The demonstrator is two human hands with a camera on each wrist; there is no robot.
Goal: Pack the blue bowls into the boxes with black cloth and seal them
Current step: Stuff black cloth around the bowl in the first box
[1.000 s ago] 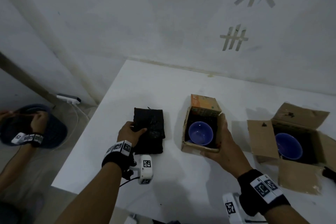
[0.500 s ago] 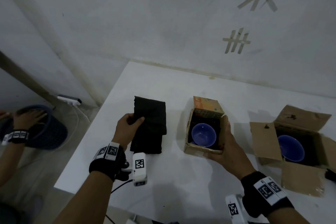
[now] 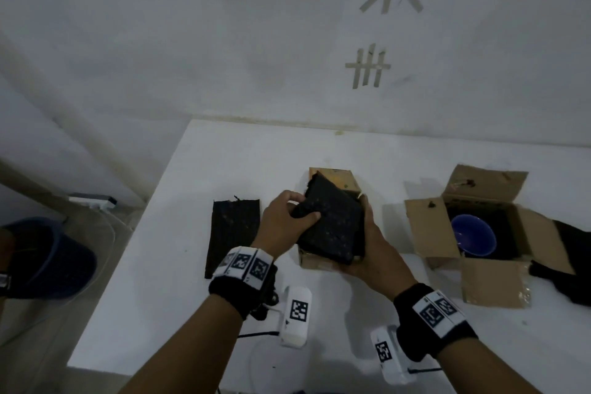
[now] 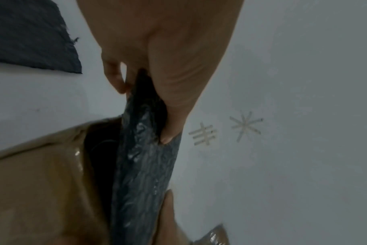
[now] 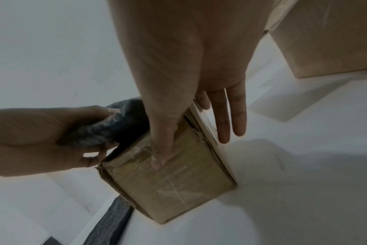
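Observation:
My left hand (image 3: 299,211) grips a folded black cloth (image 3: 332,227) and holds it over the opening of the small cardboard box (image 3: 315,261). The cloth hides that box's inside and the bowl seen there earlier. In the left wrist view, thumb and fingers pinch the black cloth (image 4: 140,165) above the small box (image 4: 42,190). My right hand (image 3: 367,240) holds the box's right side. In the right wrist view its thumb presses one face of the small box (image 5: 174,182) and its fingers lie along the adjoining side. A blue bowl (image 3: 473,235) sits on black cloth in the larger open box (image 3: 422,227).
A second black cloth (image 3: 232,230) lies flat on the white table (image 3: 179,297), left of my left hand. More black cloth (image 3: 572,265) lies at the far right edge. A dark basket (image 3: 48,259) stands on the floor to the left, and the wall runs behind the table.
My left hand lifted the top black cloth off the pile and carried it right, over the small box, covering the blue bowl. My right hand kept its hold on the box.

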